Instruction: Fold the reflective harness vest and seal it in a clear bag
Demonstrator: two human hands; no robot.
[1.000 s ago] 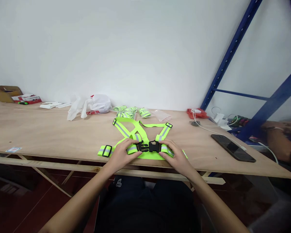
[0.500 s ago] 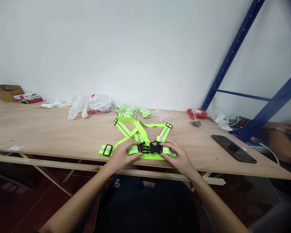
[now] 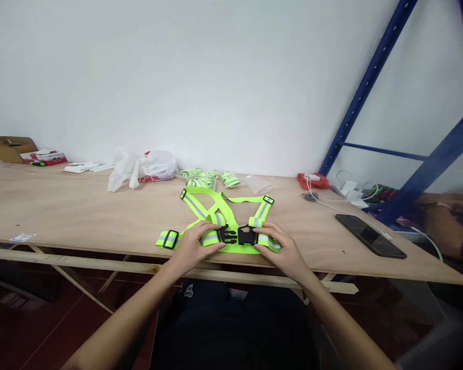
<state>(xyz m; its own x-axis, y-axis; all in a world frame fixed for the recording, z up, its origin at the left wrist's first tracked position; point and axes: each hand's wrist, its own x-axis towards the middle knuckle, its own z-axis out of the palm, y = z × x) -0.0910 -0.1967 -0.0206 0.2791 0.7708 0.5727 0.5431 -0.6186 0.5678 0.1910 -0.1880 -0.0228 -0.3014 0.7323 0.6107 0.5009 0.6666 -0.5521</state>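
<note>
A neon-yellow reflective vest (image 3: 227, 208) made of elastic straps lies at the table's front edge. My left hand (image 3: 196, 243) grips the pronged half of a black side-release buckle (image 3: 228, 235), its prongs pointing right. Between the thumb and fingers of my right hand (image 3: 281, 246) is the socket half of the buckle (image 3: 247, 236). The two halves are apart by a very small gap, facing each other. A black strap slider (image 3: 171, 239) sits left of my left hand, and smaller sliders are on the shoulder straps.
Behind the vest lie several bagged vests (image 3: 202, 179) and a white plastic bag (image 3: 158, 165). A phone (image 3: 370, 236), cables and a red bag (image 3: 313, 181) are to the right, beside a blue rack (image 3: 364, 97). Another person's arm (image 3: 447, 226) shows at far right.
The hands and both buckle halves hold nearly the same positions. The gap between the halves looks about the same; the view has shifted slightly.
</note>
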